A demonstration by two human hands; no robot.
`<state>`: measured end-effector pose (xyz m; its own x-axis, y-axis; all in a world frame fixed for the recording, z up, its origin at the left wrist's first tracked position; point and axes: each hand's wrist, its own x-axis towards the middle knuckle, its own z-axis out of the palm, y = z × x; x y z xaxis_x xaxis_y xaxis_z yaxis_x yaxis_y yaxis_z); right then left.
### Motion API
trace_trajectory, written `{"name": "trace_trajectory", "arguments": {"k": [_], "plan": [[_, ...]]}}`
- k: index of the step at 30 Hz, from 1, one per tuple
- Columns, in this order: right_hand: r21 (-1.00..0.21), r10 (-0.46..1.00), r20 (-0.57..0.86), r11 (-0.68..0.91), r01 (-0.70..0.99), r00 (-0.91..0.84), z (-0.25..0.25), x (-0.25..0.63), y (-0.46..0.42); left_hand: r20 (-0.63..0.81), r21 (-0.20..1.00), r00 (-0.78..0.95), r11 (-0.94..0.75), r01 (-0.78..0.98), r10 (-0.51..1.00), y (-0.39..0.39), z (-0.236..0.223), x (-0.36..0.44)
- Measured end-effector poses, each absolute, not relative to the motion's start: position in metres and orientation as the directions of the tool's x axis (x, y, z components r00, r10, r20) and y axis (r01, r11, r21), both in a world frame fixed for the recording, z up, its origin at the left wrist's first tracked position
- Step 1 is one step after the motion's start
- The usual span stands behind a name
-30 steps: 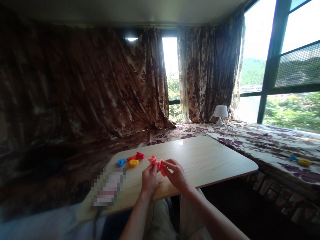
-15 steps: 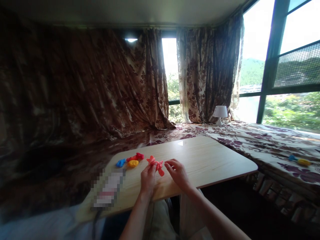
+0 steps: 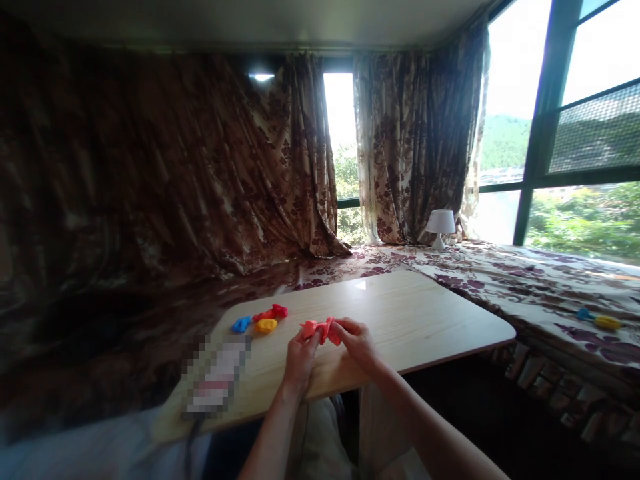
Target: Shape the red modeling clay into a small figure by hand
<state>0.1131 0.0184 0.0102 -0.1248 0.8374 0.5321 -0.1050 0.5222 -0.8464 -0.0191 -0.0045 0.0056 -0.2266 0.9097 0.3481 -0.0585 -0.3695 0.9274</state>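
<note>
My left hand (image 3: pixel 299 355) and my right hand (image 3: pixel 358 342) meet over the light wooden table (image 3: pixel 425 320), both pinched on a small limp orange-red balloon (image 3: pixel 319 329) held just above the tabletop. The balloon stretches between my fingertips. To the left on the table lie three more small balloons close together: a blue one (image 3: pixel 241 325), a yellow one (image 3: pixel 266 325) and a red one (image 3: pixel 273 312).
A blurred-out flat object (image 3: pixel 220 373) lies at the table's near left. A small white lamp (image 3: pixel 441 227) stands by the curtains at the back. On the patterned bedspread to the right lie a blue and yellow item (image 3: pixel 600 320). Windows fill the right side.
My right hand had let go of the balloon half a second ago; now it pinches it again. The balloon has been turned and pulled level between both hands.
</note>
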Motion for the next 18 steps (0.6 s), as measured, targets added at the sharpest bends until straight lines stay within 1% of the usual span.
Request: {"name": "trace_trajectory", "arguments": {"k": [5,8,10,12,13,14,15,17,18], "plan": [[-0.798,0.795,0.602,0.597,-0.079,-0.071,0.008,0.111,0.018,0.34,0.928,-0.261,-0.367,-0.059,0.903,0.0,0.003,-0.019],[-0.768,0.769,0.639,0.639,-0.043,0.001,0.006,0.111,0.02,0.334,0.934,-0.261,-0.355,-0.037,0.906,0.004,0.001,-0.018],[-0.753,0.751,0.656,0.658,0.003,0.073,0.005,0.112,0.021,0.356,0.929,-0.33,-0.369,0.023,0.874,0.005,0.002,-0.017],[-0.748,0.735,0.661,0.661,0.058,0.148,0.003,0.113,0.023,0.45,0.891,-0.433,-0.424,0.163,0.781,0.002,0.004,-0.017],[-0.75,0.732,0.659,0.657,0.077,0.173,0.002,0.114,0.024,0.534,0.845,-0.454,-0.463,0.267,0.713,0.0,0.005,-0.016],[-0.755,0.734,0.654,0.651,0.083,0.185,0.002,0.114,0.025,0.641,0.767,-0.418,-0.515,0.384,0.644,-0.003,0.006,-0.015],[-0.761,0.741,0.646,0.645,0.075,0.183,0.001,0.114,0.025,0.735,0.672,-0.342,-0.562,0.483,0.585,-0.006,0.008,-0.014],[-0.775,0.761,0.628,0.631,0.038,0.162,-0.001,0.113,0.026,0.846,0.508,-0.229,-0.595,0.623,0.482,-0.01,0.01,-0.011],[-0.781,0.77,0.62,0.625,0.018,0.153,-0.001,0.112,0.025,0.872,0.453,-0.194,-0.59,0.669,0.45,-0.011,0.01,-0.009]]}}
